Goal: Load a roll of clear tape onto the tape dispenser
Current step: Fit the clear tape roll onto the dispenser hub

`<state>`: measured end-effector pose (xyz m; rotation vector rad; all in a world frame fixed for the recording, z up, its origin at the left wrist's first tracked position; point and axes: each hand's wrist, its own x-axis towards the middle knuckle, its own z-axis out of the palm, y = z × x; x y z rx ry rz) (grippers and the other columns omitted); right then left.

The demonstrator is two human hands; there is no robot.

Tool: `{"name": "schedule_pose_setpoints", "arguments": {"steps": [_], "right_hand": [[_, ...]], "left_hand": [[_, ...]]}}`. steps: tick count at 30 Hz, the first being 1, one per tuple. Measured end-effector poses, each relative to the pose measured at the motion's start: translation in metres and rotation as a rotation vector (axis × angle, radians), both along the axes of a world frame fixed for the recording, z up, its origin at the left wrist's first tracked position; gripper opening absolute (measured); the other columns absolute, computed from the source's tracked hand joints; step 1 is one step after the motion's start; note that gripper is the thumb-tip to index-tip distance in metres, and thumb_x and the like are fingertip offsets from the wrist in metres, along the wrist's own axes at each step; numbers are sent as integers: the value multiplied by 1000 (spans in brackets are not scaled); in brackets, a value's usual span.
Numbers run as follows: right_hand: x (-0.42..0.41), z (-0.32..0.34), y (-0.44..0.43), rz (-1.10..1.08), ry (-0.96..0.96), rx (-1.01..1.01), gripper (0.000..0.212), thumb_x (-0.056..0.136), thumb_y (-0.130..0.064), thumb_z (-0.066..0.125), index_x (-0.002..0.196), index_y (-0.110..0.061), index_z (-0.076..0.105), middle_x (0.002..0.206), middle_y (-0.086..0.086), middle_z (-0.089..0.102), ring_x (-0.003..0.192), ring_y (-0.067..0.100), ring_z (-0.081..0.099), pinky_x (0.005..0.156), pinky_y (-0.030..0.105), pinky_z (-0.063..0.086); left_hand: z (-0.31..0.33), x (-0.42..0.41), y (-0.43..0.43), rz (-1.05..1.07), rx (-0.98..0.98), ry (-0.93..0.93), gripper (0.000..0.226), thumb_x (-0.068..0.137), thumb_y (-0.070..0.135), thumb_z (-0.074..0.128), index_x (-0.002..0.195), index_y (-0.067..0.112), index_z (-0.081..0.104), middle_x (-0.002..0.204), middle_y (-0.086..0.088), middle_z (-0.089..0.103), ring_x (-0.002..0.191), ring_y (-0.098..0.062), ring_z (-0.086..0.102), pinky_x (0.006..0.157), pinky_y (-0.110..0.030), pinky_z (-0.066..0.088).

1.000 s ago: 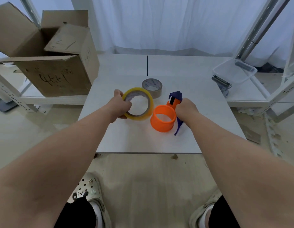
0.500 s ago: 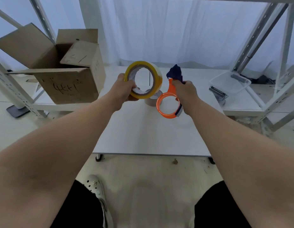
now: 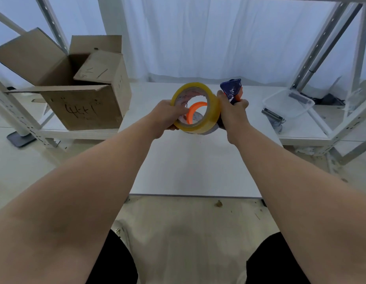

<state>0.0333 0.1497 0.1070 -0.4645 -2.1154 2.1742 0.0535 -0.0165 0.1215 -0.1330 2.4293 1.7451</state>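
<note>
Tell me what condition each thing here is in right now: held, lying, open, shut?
Yellow tape roll: held up by the left hand, not seated yet.
Tape dispenser: in the right hand, its orange wheel showing through the roll's hole.
Cardboard box: flaps open.
Clear plastic tub: on the shelf, lidless.
White table: bare in front.

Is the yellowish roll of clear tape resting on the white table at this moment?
No, the left hand holds the yellowish roll of clear tape in the air above the white table.
</note>
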Motion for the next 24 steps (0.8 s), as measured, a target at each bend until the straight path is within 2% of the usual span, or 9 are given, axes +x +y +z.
{"name": "schedule_pose_setpoints", "arguments": {"steps": [4,7,10,13,16,19,24], "right_hand": [[4,4,3,47,48,6,47,90,-39,57,119,-18,26,95,-5,50,98,17,56,93,37,52],[7,6,7,95,50,34,47,91,-38,55,121,-18,26,103,-2,50,98,17,56,91,35,53],[9,7,8,152,53,66,45,92,-37,56,119,-20,26,114,4,50,98,18,56,84,32,53],[12,7,7,203,53,79,53,91,-39,57,128,-18,26,117,5,51,98,18,56,75,27,53],[14,7,8,258,37,82,61,90,-40,59,135,-17,25,122,6,50,103,21,56,69,25,52],[16,7,7,303,16,87,62,89,-39,61,135,-19,25,129,8,48,108,24,55,70,27,53],[19,6,8,354,-5,192,64,88,-44,60,136,-20,25,135,9,48,117,30,55,75,34,56]], "left_hand": [[2,-1,-4,38,-84,29,12,87,25,64,87,14,62,71,-2,60,59,-13,54,56,-22,45],[5,2,-5,-30,-126,43,18,85,29,67,89,12,62,69,-1,59,60,-13,54,57,-22,45],[5,4,-2,-78,-218,96,19,85,19,67,97,6,63,77,-6,62,66,-16,56,54,-21,46],[3,4,-1,-77,-353,183,23,83,14,64,102,1,65,93,-15,67,80,-25,61,69,-32,52],[2,2,-3,-32,-540,261,21,84,19,61,97,3,64,89,-12,66,82,-25,60,72,-33,50],[0,1,-8,-6,-642,301,20,85,23,59,96,6,62,85,-8,62,79,-23,57,69,-29,44],[-2,2,-12,-2,-733,354,20,87,26,58,97,8,60,85,-7,61,79,-23,58,71,-32,49]]}}
